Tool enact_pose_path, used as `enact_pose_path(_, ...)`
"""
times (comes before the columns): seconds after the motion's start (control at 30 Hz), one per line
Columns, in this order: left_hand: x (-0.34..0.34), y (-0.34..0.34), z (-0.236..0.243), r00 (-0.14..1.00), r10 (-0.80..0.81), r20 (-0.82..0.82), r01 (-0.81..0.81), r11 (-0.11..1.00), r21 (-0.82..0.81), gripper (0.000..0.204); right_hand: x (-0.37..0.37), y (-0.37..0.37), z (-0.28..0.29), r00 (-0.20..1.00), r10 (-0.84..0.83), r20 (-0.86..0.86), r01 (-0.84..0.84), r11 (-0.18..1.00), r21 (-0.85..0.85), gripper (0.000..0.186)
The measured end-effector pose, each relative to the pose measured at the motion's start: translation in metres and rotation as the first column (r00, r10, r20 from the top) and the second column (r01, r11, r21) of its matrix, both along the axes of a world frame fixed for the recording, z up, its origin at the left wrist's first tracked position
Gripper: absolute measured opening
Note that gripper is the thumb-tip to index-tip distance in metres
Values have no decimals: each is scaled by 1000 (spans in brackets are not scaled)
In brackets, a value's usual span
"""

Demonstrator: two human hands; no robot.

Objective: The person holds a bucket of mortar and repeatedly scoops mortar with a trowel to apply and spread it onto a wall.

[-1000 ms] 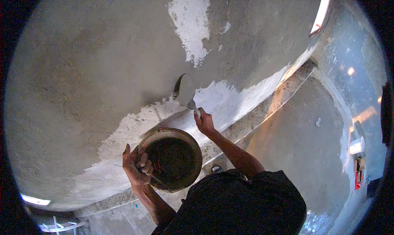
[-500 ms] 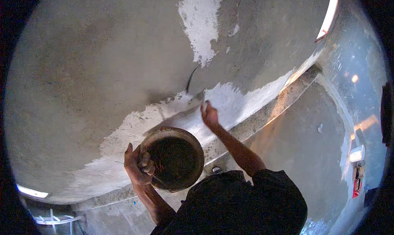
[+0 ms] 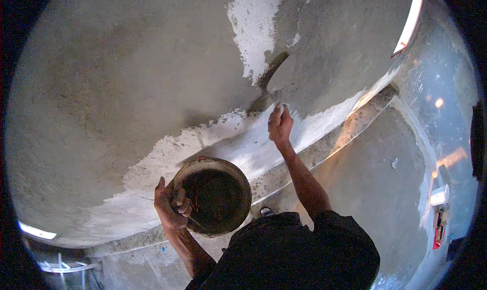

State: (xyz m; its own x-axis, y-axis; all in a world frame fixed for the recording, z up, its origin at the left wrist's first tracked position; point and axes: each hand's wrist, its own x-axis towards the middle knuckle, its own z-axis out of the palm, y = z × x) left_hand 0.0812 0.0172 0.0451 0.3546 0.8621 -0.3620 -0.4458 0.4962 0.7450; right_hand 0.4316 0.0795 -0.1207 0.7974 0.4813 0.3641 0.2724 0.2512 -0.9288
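Note:
My left hand (image 3: 172,206) is closed around the left rim of a round, shallow, dark pan (image 3: 234,172). The pan tilts so that its dark inside shows, with some reddish streaks near my fingers; what it holds is too dark to tell. Farther up and to the right, my right hand (image 3: 280,125) is closed on a trowel, whose handle is mostly hidden by the fingers. The trowel's grey blade (image 3: 282,76) lies close against the grey plastered wall (image 3: 137,77), just right of a white bare strip (image 3: 248,31), throwing a dark shadow to its left.
A white uncoated band (image 3: 157,160) runs along the wall's base above a concrete ledge (image 3: 284,173). My sandalled foot (image 3: 266,211) shows below. At the right are a bluish wall (image 3: 431,77) and a red box (image 3: 438,234); white bars (image 3: 63,267) stand at lower left.
My right hand has moved up and to the right with the trowel; the blade, seen edge-on before, now shows its face against the wall. My left hand and the pan have barely moved.

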Motion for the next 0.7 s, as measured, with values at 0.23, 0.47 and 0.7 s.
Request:
enact_pose_path(0.23, 7, 0, 4, 1000, 0, -18, 0, 1000, 15, 47, -37, -5, -10, 978, -35, 206, 74, 980, -184, 42)
enact_pose_path(0.47, 6, -2, 3, 1000, -11, -2, 11, 1000, -10, 46, -25, -46, -16, 990, 119, 70, -100, 968, -232, 36)
enact_pose_path(0.7, 18, -2, 2, 996, -72, 45, 70, 996, 48, 44, -16, 11, -46, 996, 84, -20, -86, 991, -105, 37)
